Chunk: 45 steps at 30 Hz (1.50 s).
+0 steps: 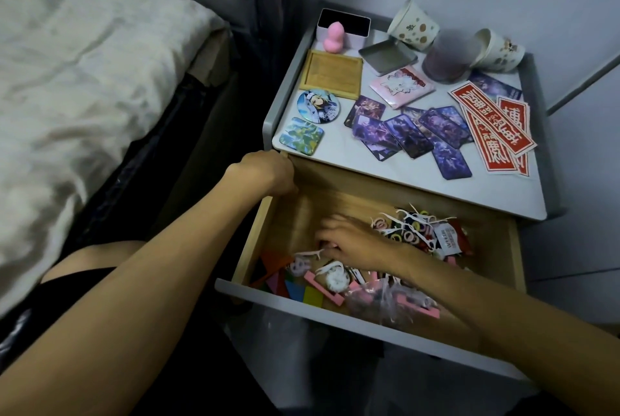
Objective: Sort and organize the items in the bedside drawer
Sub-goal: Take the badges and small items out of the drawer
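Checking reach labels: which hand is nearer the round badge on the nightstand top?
Left. The left hand grips the drawer's left wall just in front of the round badge; the right hand is farther off, down inside the drawer among the floss picks.

Dim indoors, with a cool bluish cast; brightest on the pale nightstand top (330,143) at upper right and the bedcover (67,80) at upper left; deep shadow at centre left and along the lower edge; motion blur on the right hand (352,241) inside the drawer (302,214); wide-angle bending of straight lines toward the edges; blocky softness throughout.
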Each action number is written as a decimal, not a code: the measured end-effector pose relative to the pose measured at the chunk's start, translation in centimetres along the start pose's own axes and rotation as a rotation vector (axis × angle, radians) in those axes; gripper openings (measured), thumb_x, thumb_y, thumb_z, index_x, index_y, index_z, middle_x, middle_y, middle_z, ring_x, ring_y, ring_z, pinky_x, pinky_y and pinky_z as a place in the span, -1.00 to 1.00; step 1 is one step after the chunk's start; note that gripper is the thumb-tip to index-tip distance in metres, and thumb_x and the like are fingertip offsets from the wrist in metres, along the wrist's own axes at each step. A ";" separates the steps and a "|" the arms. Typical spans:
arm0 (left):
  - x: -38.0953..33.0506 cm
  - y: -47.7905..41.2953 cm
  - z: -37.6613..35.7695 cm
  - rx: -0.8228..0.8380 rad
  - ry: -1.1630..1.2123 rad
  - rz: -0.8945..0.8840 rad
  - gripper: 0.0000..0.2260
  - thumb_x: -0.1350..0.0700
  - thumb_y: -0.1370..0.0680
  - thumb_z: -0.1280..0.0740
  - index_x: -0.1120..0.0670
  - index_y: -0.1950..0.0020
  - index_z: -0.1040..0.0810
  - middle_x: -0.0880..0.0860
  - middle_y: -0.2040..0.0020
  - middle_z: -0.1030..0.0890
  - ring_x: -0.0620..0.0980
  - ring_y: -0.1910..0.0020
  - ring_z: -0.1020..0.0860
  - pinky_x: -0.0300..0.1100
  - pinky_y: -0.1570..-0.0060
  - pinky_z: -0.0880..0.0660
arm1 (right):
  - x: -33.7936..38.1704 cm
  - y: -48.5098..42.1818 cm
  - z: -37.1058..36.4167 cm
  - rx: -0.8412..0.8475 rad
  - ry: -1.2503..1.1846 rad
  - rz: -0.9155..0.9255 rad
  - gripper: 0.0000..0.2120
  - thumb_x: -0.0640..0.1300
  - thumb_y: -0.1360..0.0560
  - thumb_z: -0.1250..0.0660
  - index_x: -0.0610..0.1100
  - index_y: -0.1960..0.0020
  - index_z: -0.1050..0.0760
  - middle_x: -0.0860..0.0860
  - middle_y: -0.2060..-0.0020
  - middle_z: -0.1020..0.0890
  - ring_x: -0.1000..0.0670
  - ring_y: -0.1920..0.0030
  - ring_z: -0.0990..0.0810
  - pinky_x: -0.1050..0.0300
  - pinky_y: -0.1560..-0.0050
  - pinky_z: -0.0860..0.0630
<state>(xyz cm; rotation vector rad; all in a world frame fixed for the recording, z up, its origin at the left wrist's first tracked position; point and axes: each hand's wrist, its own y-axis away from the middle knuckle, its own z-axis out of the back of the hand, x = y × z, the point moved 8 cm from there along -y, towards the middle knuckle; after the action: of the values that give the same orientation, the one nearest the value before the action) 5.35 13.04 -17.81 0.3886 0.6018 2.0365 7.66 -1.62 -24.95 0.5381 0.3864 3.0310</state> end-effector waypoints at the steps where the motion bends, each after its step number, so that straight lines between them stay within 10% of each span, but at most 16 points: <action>1: 0.0 0.0 0.0 0.001 -0.007 -0.002 -0.71 -0.11 -0.63 -0.22 0.08 0.15 -0.44 0.02 0.26 -0.45 0.01 0.23 -0.50 -0.12 0.20 -0.43 | -0.6 0.8 -0.2 0.005 -0.013 -0.011 -0.82 -0.02 -0.53 -0.36 -0.06 -0.10 -0.53 0.00 0.03 -0.50 -0.03 -0.06 -0.44 -0.03 -0.12 -0.43; 11: -0.3 0.1 -0.1 0.002 -0.029 -0.008 -0.74 -0.09 -0.64 -0.22 0.08 0.08 -0.46 0.02 0.26 -0.46 -0.04 0.29 -0.47 -0.14 0.20 -0.42 | -3.4 4.9 -0.2 0.105 -0.036 -0.070 -0.90 -0.09 -0.52 -0.37 0.04 -0.01 -0.59 0.14 0.05 -0.43 0.14 -0.08 -0.35 0.22 -0.14 -0.33; 20: -0.3 -0.1 -0.2 -0.001 -0.052 -0.011 -0.74 -0.09 -0.64 -0.21 0.08 0.06 -0.47 0.01 0.23 -0.47 -0.01 0.18 -0.52 -0.14 0.18 -0.43 | -4.7 3.0 2.4 -0.226 0.181 -0.169 -0.79 -0.03 -0.53 -0.29 -0.10 -0.10 -0.55 -0.05 -0.04 -0.52 -0.07 -0.08 -0.48 0.00 -0.10 -0.44; 33: -0.2 -0.6 -0.6 -0.015 -0.078 -0.006 -0.75 -0.06 -0.63 -0.23 0.10 -0.06 -0.57 0.01 0.22 -0.49 -0.01 0.20 -0.53 -0.16 0.30 -0.37 | -9.3 9.2 2.2 -0.140 0.261 -0.330 -0.70 0.07 -0.56 -0.16 -0.09 0.04 -0.58 -0.03 0.04 -0.51 -0.08 -0.05 -0.48 -0.02 -0.08 -0.45; 39: -0.2 -0.4 -0.5 -0.026 -0.081 0.002 -0.74 -0.08 -0.63 -0.24 0.10 -0.03 -0.56 0.01 0.23 -0.49 0.00 0.20 -0.54 -0.14 0.25 -0.42 | -3.2 4.8 1.8 -0.091 0.081 -0.156 -0.72 0.11 -0.57 -0.27 0.01 -0.20 -0.53 0.03 -0.11 -0.51 0.02 -0.18 -0.44 0.06 -0.23 -0.32; 45: -0.2 -0.3 -0.5 -0.035 -0.089 0.010 -0.75 -0.08 -0.63 -0.24 0.09 0.02 -0.52 0.01 0.23 -0.47 -0.02 0.24 -0.50 -0.15 0.24 -0.42 | -2.6 5.2 0.3 0.040 0.063 -0.062 -0.86 0.07 -0.52 -0.36 0.02 0.02 -0.54 0.10 0.09 -0.45 0.08 0.00 -0.41 0.15 -0.02 -0.40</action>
<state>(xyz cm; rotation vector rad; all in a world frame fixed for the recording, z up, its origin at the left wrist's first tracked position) 5.39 12.87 -18.35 0.4598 0.5097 2.0251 10.25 -6.76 -24.29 0.4256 0.4583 2.9924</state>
